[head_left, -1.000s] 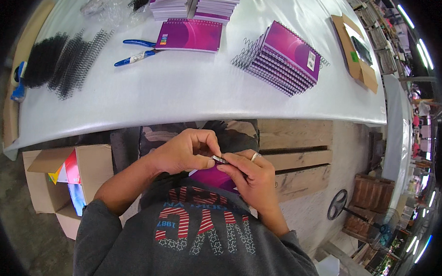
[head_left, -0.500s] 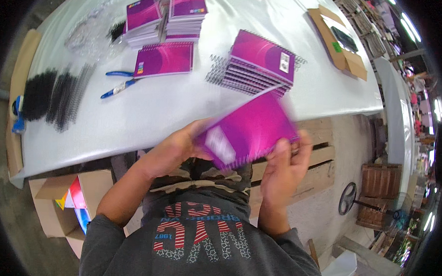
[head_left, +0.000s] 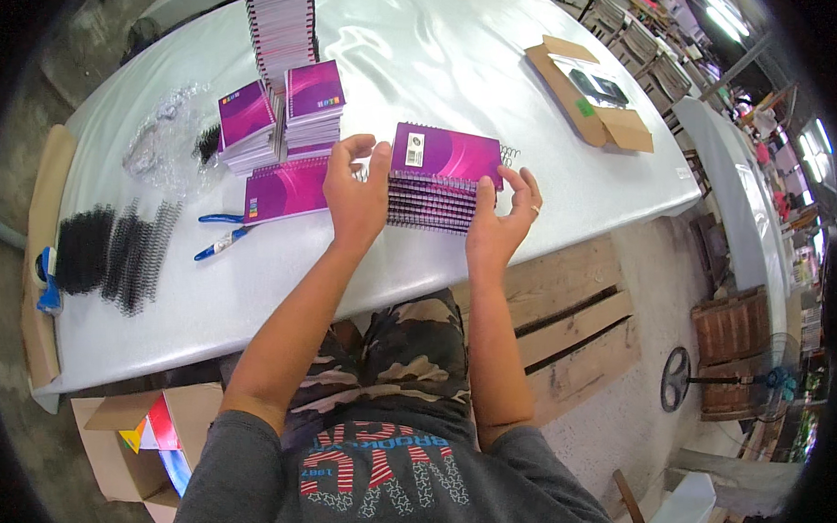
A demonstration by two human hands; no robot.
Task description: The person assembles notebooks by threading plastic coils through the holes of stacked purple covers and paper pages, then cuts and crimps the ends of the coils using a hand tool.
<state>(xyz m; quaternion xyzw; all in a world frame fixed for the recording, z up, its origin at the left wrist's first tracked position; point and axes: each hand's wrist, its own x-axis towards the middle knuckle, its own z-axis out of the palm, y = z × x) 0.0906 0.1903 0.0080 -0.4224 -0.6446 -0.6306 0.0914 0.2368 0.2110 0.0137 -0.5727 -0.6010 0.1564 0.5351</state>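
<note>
1. Spiral-bound notebooks form the stack I take as my landmark; it stands on the white-covered bench, near the front edge.
2. On top of the stack I see the top notebook lying flat, purple, with a white label toward its left end. Loose coil ends stick out beyond the stack's right side.
3. My view shows the two hands apart, one at each side of the stack. The left hand is just beside its left side, thumb and fingers parted, holding nothing.
4. At the stack's front right corner is the right hand, thumb and fingers on either side of the top cover's corner; I cannot tell whether they grip it.
5. Left of the stack, I make out a single notebook, then blue-handled pliers, and, farther out, black coils.
6. Behind and right of the stack lies an opened cardboard piece.
</note>
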